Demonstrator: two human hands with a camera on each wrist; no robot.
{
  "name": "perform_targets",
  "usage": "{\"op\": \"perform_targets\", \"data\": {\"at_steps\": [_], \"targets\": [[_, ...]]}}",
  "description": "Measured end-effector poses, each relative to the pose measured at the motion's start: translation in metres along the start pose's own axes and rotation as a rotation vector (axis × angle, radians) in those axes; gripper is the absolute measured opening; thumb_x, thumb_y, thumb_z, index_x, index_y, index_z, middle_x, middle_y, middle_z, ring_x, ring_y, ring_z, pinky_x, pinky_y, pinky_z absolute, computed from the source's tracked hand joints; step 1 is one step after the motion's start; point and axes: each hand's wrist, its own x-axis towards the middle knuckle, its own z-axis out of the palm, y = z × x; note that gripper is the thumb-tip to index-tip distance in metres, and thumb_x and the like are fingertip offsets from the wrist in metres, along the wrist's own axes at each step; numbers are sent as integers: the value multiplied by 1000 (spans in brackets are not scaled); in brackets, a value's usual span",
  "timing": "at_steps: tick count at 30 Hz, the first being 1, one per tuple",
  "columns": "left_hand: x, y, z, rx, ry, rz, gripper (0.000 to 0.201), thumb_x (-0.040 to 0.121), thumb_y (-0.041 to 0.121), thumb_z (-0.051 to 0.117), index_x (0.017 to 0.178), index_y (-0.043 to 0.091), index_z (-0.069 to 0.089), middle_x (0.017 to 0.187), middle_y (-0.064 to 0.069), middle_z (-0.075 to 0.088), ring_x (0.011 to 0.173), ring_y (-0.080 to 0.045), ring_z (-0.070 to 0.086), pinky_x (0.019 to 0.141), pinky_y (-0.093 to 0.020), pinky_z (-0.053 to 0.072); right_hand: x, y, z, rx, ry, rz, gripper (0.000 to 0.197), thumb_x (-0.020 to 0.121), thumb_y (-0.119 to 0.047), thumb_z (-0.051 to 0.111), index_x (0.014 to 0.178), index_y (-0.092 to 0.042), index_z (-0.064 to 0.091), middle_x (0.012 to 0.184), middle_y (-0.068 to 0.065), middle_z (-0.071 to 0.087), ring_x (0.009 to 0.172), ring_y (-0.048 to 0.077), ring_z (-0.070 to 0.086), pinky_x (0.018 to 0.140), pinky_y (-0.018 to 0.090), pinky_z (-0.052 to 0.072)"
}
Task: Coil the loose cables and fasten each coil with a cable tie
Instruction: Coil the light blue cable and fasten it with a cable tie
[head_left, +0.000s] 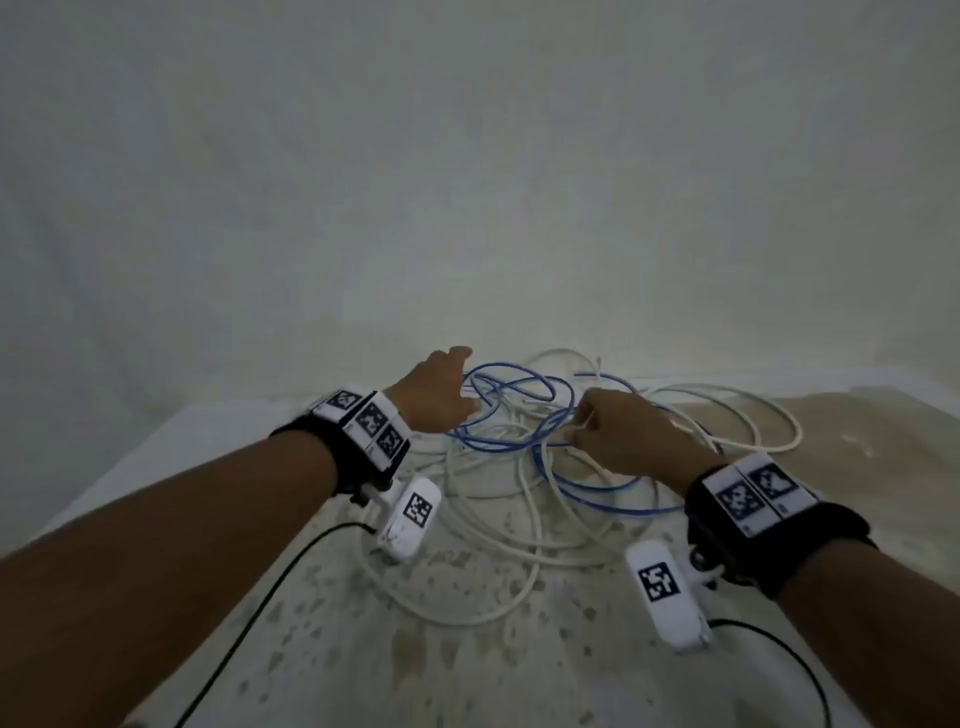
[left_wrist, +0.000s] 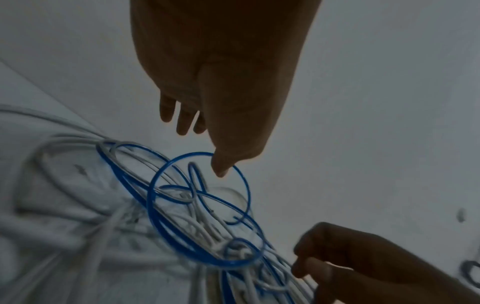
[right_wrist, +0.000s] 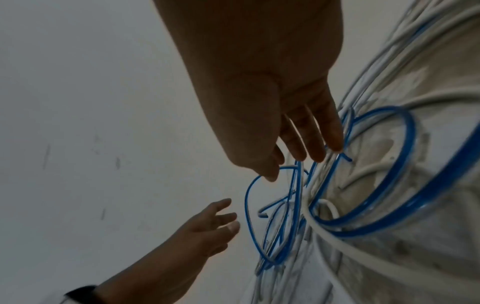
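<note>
A blue cable (head_left: 519, 383) lies in loose loops on top of a tangle of white cables (head_left: 524, 519) near the table's far edge. My left hand (head_left: 470, 379) reaches to the left rim of the blue loops, fingers straight and spread, holding nothing; in the left wrist view its thumb tip sits at the top of a blue loop (left_wrist: 153, 197). My right hand (head_left: 574, 421) pinches a strand of the blue cable (right_wrist: 405, 127) between thumb and forefinger at the right side of the loops. No cable tie is visible.
The speckled white table (head_left: 467, 649) ends on the left at an edge (head_left: 104, 493); a plain wall stands right behind it. Wide white loops (head_left: 769, 421) spread to the far right. Black leads (head_left: 260, 597) run from my wrist cameras across the near table.
</note>
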Motion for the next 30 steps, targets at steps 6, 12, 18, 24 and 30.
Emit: {"op": "perform_targets", "data": {"at_steps": [6,12,18,24,30], "targets": [[47,-12,11,186,-107,-50,27,99,22,48,89,-1,57,88,-19,61,88,-34,57,81,-43,47,30,-7,20,67,39,-12,21,92,-36,63,103,-21,53,96,6,65,85,23,61,74,37,50],[37,-17,15,68,-40,33,23,94,12,50,83,-1,65,87,-13,73,82,-29,68,79,-45,55,46,-19,22,107,108,37,25,94,-37,61,102,-14,58,96,7,65,78,21,58,66,32,43],[12,3,-3,-92,48,212,20,99,17,50,87,9,63,74,0,72,65,-14,70,61,-22,49,49,-34,21,391,101,127,39,95,-29,58,127,-20,38,94,11,69,70,27,71,65,43,61],[-13,9,-38,-192,191,303,20,99,22,54,87,10,64,65,-1,66,56,-12,67,60,-22,52,47,-39,18,359,39,180,28,97,-30,57,95,-3,66,89,18,73,68,30,72,62,41,62],[-27,-41,-40,14,125,185,20,95,28,59,85,12,65,69,5,67,68,-13,65,68,-27,48,47,-32,15,540,203,200,24,91,-24,68,83,-1,65,84,19,72,59,22,65,55,32,57]]}}
